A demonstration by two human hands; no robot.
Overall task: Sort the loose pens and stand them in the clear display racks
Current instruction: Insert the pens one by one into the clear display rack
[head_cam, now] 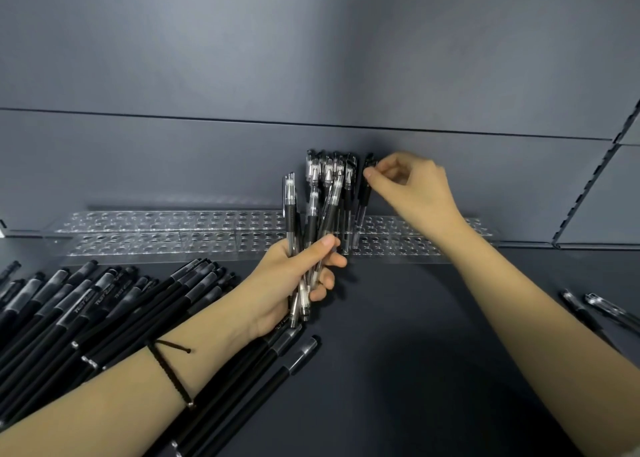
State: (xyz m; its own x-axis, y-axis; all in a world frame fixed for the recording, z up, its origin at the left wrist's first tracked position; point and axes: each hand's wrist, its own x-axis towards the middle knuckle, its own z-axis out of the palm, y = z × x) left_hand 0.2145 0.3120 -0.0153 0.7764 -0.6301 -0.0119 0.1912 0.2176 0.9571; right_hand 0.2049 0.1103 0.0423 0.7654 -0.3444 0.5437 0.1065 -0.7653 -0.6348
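Pinching 1 pen [363, 198]: right hand [414, 186] | left hand [294, 280]: pen bundle [313, 214] | racks [138, 243]: 2

2 hands: left hand [294, 280], right hand [414, 188]. 2 clear rack rows: front rack [145, 247], back rack [145, 221]. Pen bundle [317, 214] in left: approx 7, overlap, exact no. unclear. 1 upright pen [363, 202] in right. Black pen pile [104, 304]: 20+, uncountable. 2 loose pens [590, 312] far right. 1 bracelet [169, 370]

A dark grey shelf [415, 318] meets a grey back panel [207, 58] with a slotted upright [587, 193].
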